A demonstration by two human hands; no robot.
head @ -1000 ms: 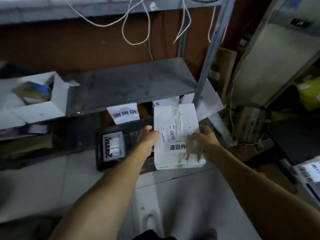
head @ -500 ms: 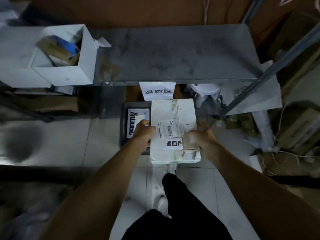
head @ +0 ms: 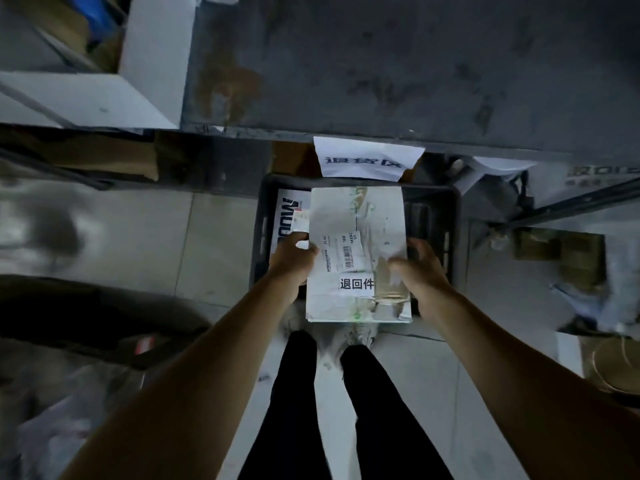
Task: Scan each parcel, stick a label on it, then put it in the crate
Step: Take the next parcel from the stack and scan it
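I hold a flat white parcel (head: 358,237) with both hands over a dark plastic crate (head: 436,216) on the floor. The parcel carries a barcode label and a white sticker with black characters near its lower edge. My left hand (head: 292,258) grips its left edge. My right hand (head: 417,268) grips its right edge, thumb on top. Inside the crate, left of the parcel, lies another parcel (head: 289,220) with large black lettering.
A grey metal shelf (head: 381,71) juts out above the crate, with a paper sign (head: 363,161) hanging from its front edge. An open white box (head: 138,81) sits on the shelf at left. Boxes and bags crowd the floor at right. My legs and shoes stand below the parcel.
My head has tilted further down and closer, so the shelf top and my legs now fill the view. The parcel has come lower over the crate, still held by both hands.
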